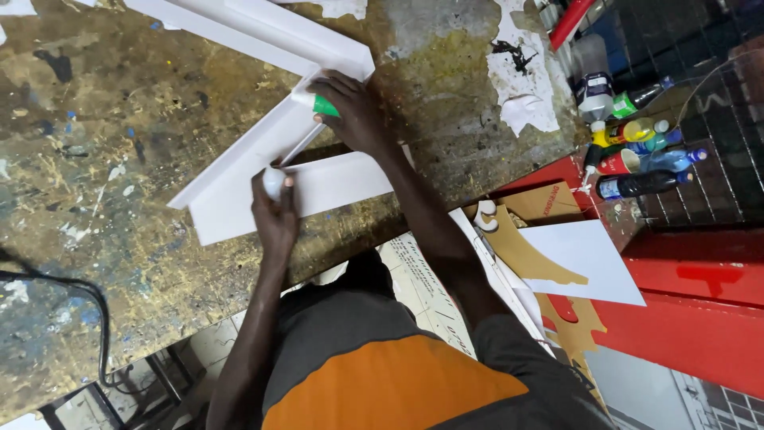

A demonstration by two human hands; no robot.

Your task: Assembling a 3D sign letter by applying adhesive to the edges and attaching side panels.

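Several long white strips lie on a worn, paint-stained workbench, meeting at angles near the top middle. My right hand rests on that joint and grips a small white bottle with a green part, its tip against a strip. My left hand sits lower, on the nearest white strip, with its fingers closed on a small round white object. What that object is cannot be told.
A group of bottles and tubes stands on the floor at the right, beside a red surface. A white sheet and brown cardboard cut-outs lie below the bench edge. A black cable runs across the bench's left.
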